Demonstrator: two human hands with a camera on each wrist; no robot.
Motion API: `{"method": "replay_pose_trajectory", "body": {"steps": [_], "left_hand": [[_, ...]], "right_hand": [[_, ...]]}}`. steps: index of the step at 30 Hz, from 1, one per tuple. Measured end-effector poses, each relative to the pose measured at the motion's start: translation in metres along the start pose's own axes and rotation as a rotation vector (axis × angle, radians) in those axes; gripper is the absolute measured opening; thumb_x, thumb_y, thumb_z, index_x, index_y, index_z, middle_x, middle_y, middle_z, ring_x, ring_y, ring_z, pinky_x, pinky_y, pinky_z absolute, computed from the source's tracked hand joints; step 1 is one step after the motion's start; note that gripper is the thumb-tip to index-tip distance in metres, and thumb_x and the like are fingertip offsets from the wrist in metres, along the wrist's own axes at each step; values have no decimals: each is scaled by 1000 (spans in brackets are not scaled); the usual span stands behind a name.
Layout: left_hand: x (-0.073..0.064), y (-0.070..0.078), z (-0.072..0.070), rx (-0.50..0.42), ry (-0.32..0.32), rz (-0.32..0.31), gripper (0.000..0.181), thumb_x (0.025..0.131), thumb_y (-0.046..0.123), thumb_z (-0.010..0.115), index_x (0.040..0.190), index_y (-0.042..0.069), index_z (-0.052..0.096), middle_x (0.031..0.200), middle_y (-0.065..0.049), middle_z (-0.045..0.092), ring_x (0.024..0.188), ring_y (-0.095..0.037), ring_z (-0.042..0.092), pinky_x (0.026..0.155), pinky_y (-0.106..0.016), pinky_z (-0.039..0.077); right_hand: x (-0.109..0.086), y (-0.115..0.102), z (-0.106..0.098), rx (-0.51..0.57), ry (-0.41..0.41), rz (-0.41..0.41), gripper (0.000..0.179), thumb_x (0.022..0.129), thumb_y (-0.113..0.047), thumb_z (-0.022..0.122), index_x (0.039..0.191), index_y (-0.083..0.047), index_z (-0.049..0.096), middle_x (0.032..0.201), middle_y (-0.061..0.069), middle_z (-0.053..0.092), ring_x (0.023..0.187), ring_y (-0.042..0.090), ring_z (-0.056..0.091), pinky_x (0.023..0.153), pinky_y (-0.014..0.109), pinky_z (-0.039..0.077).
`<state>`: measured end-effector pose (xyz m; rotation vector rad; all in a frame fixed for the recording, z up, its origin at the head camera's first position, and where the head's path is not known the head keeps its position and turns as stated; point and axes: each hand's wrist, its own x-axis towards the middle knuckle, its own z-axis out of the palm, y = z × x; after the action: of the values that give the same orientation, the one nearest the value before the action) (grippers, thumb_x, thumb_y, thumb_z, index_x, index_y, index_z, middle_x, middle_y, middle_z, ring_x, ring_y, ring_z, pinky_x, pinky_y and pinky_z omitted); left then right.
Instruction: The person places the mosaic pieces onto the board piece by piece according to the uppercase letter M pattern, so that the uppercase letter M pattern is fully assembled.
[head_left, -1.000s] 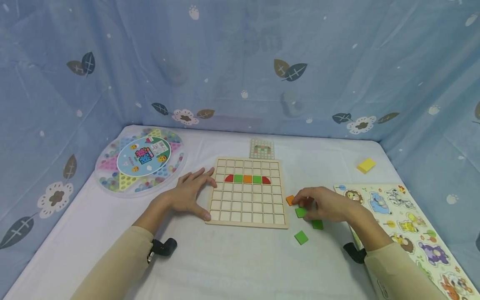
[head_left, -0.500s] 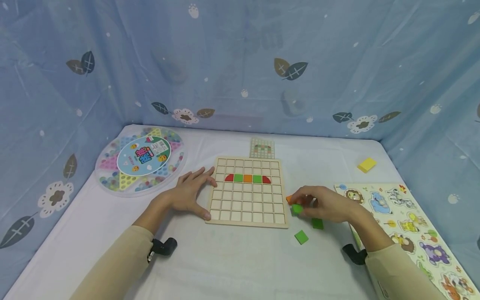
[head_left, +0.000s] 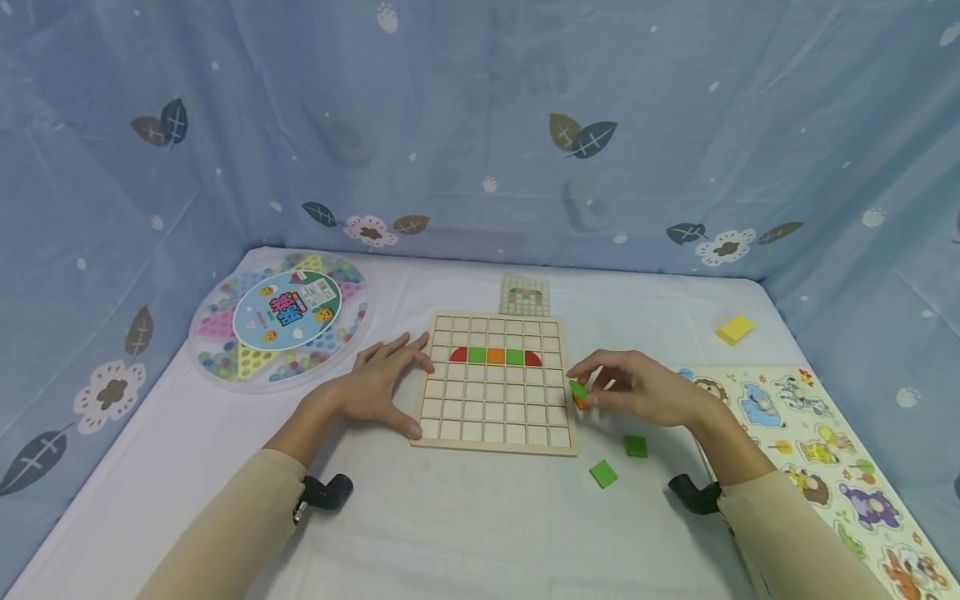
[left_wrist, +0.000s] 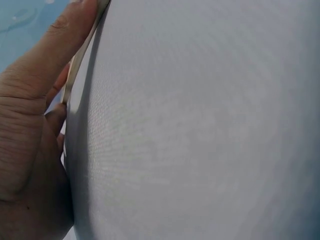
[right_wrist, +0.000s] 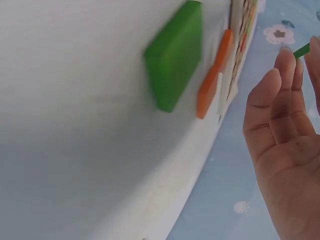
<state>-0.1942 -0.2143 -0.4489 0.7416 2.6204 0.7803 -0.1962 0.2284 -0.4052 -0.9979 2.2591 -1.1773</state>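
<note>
A wooden grid board [head_left: 495, 417] lies in the middle of the table. One of its rows holds red, green and orange pieces, among them an orange square [head_left: 496, 357]. My left hand [head_left: 378, 387] rests along the board's left edge, fingers spread, thumb at the near corner. Between thumb and fingertips, my right hand [head_left: 645, 387] pinches a green square tile [head_left: 578, 390] just off the board's right edge. Partly hidden below that tile is some orange [head_left: 580, 403]; the right wrist view shows orange pieces [right_wrist: 207, 95] on the cloth.
Two green tiles [head_left: 636, 447] lie loose by my right hand. A small pattern card [head_left: 524, 284] touches the board's far side. To the left is a round bead game box [head_left: 217, 333]; to the right, an animal puzzle board [head_left: 813, 425] and a yellow block [head_left: 734, 329].
My right hand has picked a green tile up off the cloth and moved it left and away from me, towards the board. The left hand has stayed in place.
</note>
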Motion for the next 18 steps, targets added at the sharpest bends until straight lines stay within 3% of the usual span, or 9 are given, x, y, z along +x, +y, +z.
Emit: {"method": "replay_pose_trajectory", "body": {"steps": [5, 11, 18], "left_hand": [[-1, 0, -1, -3, -3, 3, 87, 61, 61, 93, 129, 28, 49, 174, -3, 11, 159, -36, 2, 119, -64, 5], [-1, 1, -2, -6, -3, 5, 87, 62, 61, 92, 130, 28, 50, 174, -2, 11, 159, -35, 2, 119, -63, 5], [0, 1, -2, -7, -6, -2, 87, 61, 62, 92, 130, 28, 50, 174, -1, 10, 159, -34, 2, 119, -64, 5]], "right_hand": [[10, -5, -1, 52, 5, -16, 34, 99, -7, 68, 131, -2, 62, 118, 19, 67, 91, 29, 69, 69, 33, 58], [27, -11, 1, 32, 19, -25, 31, 99, -8, 67, 130, -5, 64, 124, 13, 67, 96, 26, 69, 72, 32, 56], [45, -17, 3, 64, 21, -17, 32, 99, -10, 68, 130, -4, 64, 119, 17, 68, 95, 39, 67, 70, 37, 56]]}}
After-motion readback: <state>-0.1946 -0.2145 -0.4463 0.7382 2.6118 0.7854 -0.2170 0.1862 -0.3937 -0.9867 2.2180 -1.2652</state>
